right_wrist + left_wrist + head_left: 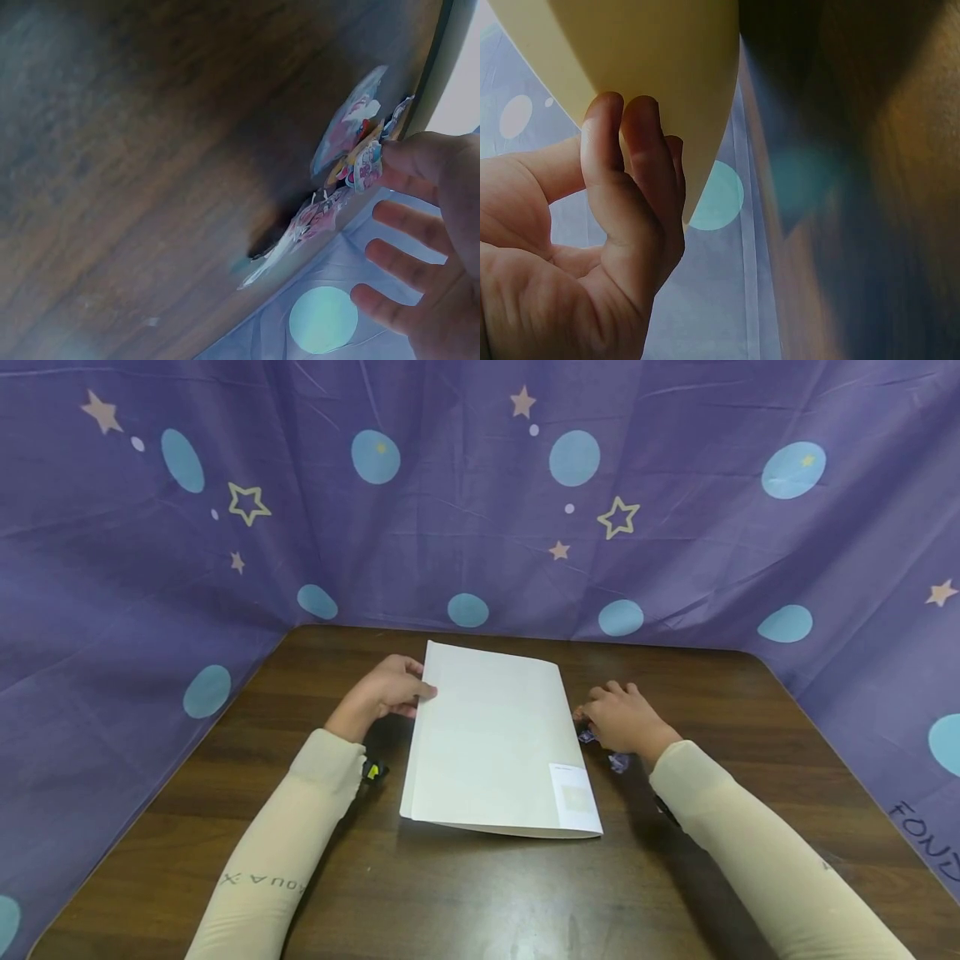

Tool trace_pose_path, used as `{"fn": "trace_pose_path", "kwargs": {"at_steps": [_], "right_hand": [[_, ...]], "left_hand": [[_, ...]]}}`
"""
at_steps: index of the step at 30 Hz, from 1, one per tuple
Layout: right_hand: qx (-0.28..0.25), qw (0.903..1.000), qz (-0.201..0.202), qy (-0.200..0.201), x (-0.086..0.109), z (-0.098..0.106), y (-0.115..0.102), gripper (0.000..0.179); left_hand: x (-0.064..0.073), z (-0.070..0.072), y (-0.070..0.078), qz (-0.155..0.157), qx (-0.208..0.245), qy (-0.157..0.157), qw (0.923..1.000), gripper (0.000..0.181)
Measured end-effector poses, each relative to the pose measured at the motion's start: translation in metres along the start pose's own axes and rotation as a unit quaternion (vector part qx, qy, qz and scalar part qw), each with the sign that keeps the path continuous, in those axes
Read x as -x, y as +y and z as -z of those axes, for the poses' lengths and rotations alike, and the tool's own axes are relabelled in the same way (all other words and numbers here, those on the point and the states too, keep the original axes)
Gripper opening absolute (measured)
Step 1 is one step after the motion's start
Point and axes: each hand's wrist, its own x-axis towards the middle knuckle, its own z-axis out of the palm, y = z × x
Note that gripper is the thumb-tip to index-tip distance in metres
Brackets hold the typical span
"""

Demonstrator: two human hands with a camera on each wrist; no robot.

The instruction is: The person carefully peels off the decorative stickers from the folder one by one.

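Note:
A large off-white folder (491, 727) is tilted up over the table, a printed label (576, 797) at its lower right corner. My left hand (390, 687) grips its left edge, thumb on the front and fingers (641, 139) behind. Right of the folder, my right hand (621, 718) pinches a small, flat, colourful sticker-like piece (366, 166) between thumb and index finger; the other fingers are spread. Close by are more such pieces, one pink and clear (349, 124), another pale and crumpled-looking (304, 225). Their exact kind is hard to make out.
The brown wooden table (480, 902) extends on all sides of the folder. Behind it hangs a purple curtain (480, 527) with stars and blue ovals. A dark strap with a yellow-green spot (372, 770) shows under the left wrist.

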Motion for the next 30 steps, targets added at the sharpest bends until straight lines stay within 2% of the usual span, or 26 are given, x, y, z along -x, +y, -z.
{"fn": "trace_pose_path", "kwargs": {"at_steps": [5,9,13,16,19,22,25,30], "right_hand": [[-0.018,0.9997,-0.004,-0.018,0.000,0.000,0.001,0.022],[-0.040,0.9985,-0.017,-0.034,-0.001,0.002,0.002,0.012],[-0.074,0.9960,-0.024,-0.044,0.001,0.005,0.002,0.018],[-0.102,0.9941,-0.016,-0.032,0.002,0.008,0.000,0.025],[-0.117,0.9932,-0.002,-0.006,0.003,0.010,-0.003,0.018],[-0.133,0.9909,0.006,0.021,0.005,0.009,-0.008,0.020],[-0.152,0.9874,0.012,0.040,0.008,0.009,-0.012,0.037],[-0.190,0.9811,0.008,0.035,0.008,0.014,-0.021,0.053]], "left_hand": [[0.000,0.000,0.000,-0.001,0.000,0.001,1.0000,0.056],[-0.001,0.000,-0.001,-0.002,0.002,0.001,1.0000,0.056],[-0.001,-0.001,-0.001,-0.003,0.000,0.003,1.0000,0.056],[-0.001,-0.001,-0.002,-0.002,-0.001,0.004,1.0000,0.056],[-0.001,-0.001,-0.002,0.000,0.000,0.005,1.0000,0.056],[-0.001,-0.002,-0.003,0.002,0.003,0.005,1.0000,0.056],[-0.001,-0.002,-0.003,0.003,0.002,0.006,1.0000,0.056],[-0.001,-0.002,-0.003,0.002,-0.003,0.005,1.0000,0.058]]}}
